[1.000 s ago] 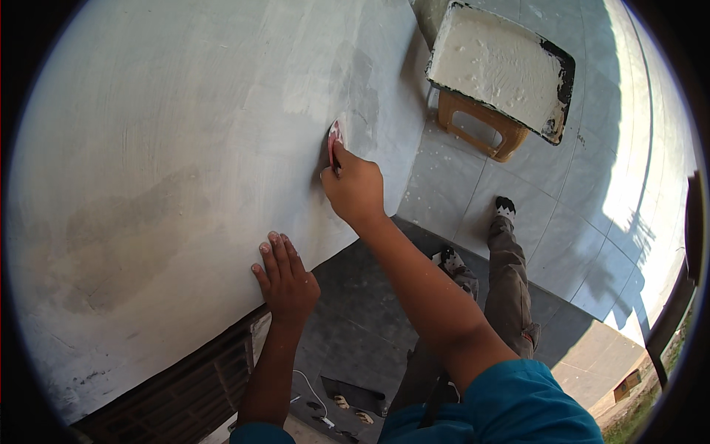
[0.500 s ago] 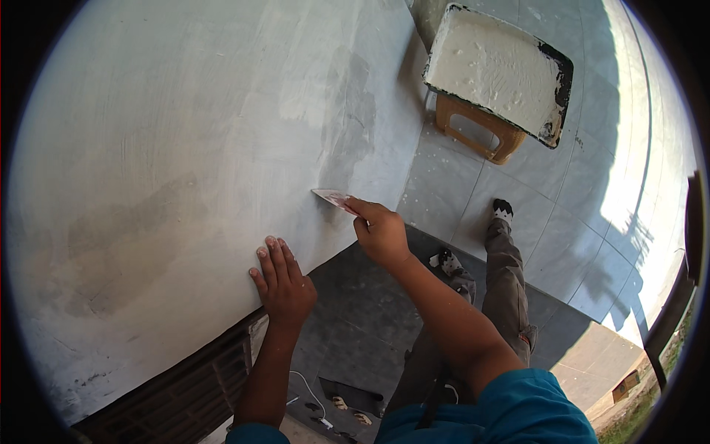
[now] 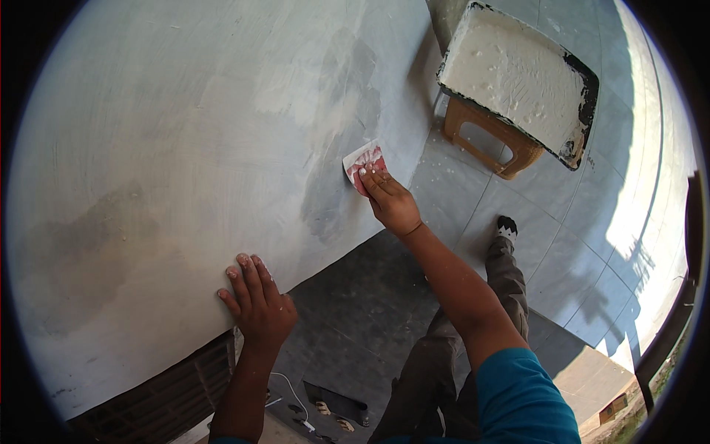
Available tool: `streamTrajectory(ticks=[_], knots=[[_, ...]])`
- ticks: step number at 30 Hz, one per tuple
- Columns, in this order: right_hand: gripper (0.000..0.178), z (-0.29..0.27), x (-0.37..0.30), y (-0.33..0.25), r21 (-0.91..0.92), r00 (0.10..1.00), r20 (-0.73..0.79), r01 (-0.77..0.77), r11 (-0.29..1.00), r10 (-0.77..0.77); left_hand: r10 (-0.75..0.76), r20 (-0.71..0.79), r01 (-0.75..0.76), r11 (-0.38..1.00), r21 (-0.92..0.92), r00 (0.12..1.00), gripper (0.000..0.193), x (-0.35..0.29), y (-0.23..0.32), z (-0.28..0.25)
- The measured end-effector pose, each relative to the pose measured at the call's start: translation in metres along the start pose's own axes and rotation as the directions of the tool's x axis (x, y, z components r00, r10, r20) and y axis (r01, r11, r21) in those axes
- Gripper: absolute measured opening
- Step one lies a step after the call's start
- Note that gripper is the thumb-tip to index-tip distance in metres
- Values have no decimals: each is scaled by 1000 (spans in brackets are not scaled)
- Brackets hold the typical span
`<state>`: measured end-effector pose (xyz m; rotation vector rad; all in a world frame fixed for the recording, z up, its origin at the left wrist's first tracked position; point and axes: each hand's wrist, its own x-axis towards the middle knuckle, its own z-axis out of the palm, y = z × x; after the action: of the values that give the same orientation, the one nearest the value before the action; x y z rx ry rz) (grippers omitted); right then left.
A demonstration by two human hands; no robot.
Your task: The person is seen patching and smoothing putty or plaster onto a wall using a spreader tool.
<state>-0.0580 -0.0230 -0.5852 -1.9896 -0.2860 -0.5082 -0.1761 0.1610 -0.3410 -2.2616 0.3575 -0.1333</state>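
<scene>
My right hand (image 3: pixel 395 205) grips a red and white putty scraper (image 3: pixel 364 164), its fingers pressed on the flat face. The blade's left edge lies against a pale wall (image 3: pixel 222 140), over a darker, damp-looking grey patch (image 3: pixel 342 126). Lower on the same wall, my left hand (image 3: pixel 260 307) rests with its fingers spread and holds nothing. White smears mark the fingertips of both hands. Another brownish damp patch (image 3: pixel 81 251) shows on the wall at the left.
A black-rimmed tray of white paste (image 3: pixel 510 74) stands on a brown plastic stool (image 3: pixel 492 140) at the upper right. Grey floor tiles (image 3: pixel 547 207) carry white spatters. A dark lattice (image 3: pixel 159 396) sits below the wall; a white cable (image 3: pixel 292 392) lies near my left forearm.
The scraper has moved up and right along the wall and turned, so its broad face now shows. My left hand has shifted slightly left and down; the view has also moved.
</scene>
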Motion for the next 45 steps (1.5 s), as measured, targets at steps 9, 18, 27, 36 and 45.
streamTrajectory(ticks=[9,18,27,36,45], knots=[[46,-61,72,-72,293,905,-195,-314,903,378,18,-60,-18,1000,9,998,61,5,-3,2],[43,-38,-8,-102,245,822,-92,-528,813,562,20,-60,-20,1000,6,998,60,2,-3,0],[51,-10,-19,-146,179,942,18,-332,926,334,26,-93,-25,1000,5,995,59,3,0,3],[42,-75,103,-82,236,759,-237,-560,794,606,5,-61,-5,1000,5,998,56,4,-1,-3],[46,-15,-75,-148,164,956,133,-281,946,261,36,-79,-39,998,-48,996,66,2,-4,1]])
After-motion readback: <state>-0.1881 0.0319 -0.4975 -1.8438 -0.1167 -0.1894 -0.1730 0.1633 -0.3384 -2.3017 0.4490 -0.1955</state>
